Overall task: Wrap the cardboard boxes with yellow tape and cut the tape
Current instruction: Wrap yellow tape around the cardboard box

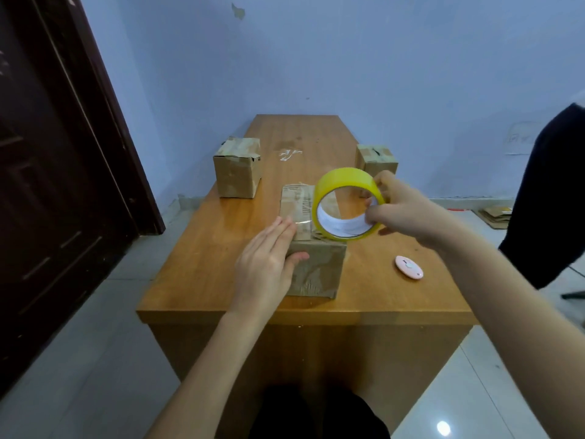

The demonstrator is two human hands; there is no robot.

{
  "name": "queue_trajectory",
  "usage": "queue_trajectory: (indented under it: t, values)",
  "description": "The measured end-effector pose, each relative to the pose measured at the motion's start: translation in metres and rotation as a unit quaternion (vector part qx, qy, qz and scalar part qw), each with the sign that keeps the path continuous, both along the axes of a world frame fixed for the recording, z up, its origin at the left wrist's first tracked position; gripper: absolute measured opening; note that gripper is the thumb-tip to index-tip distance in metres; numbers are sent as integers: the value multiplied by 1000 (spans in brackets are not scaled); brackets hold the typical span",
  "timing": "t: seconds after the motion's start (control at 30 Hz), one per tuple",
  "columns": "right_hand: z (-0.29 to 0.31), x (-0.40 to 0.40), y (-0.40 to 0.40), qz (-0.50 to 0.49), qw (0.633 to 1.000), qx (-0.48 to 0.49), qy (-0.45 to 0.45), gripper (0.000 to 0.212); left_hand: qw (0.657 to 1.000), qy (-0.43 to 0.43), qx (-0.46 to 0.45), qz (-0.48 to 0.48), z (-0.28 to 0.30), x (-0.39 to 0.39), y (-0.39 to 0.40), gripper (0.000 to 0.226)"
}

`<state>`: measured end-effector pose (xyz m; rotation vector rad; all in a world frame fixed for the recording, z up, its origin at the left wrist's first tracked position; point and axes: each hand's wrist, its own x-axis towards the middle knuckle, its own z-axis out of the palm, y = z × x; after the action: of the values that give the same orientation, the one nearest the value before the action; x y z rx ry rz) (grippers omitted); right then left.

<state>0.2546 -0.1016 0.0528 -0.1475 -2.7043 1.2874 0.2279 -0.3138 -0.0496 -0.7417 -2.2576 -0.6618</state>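
My right hand (402, 213) grips the yellow tape roll (346, 202) just right of the brown cardboard box (313, 248); my left hand (269, 264) lies flat on its left edge. The box's long axis runs away from me, so I judge the pull goes leftward across it.

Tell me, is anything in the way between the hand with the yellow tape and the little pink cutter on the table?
Nothing visible is. The right hand holds the yellow tape roll over the near box. The pink cutter lies on bare table just nearer and to the right of that hand, with open wood between them.
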Motion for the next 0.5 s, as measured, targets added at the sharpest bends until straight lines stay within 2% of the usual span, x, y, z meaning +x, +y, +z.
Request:
queue_trajectory:
  t: [0.1,0.23,0.33,0.43,0.5]
  values:
    - [-2,11,15,-19,1000,4,-17,19,1000,-14,-4,-9,4,-2,4,48]
    - [-19,18,12,-28,994,-101,-28,27,999,-43,-24,-3,9,2,5,49]
    - [-29,15,-2,-17,993,-119,-3,30,998,-29,-58,8,14,2,0,59]
    - [-35,7,-12,-16,987,-159,23,22,993,0,-110,42,30,2,3,69]
    - [-35,5,-14,-19,984,-176,22,16,990,-16,-140,22,35,4,11,70]
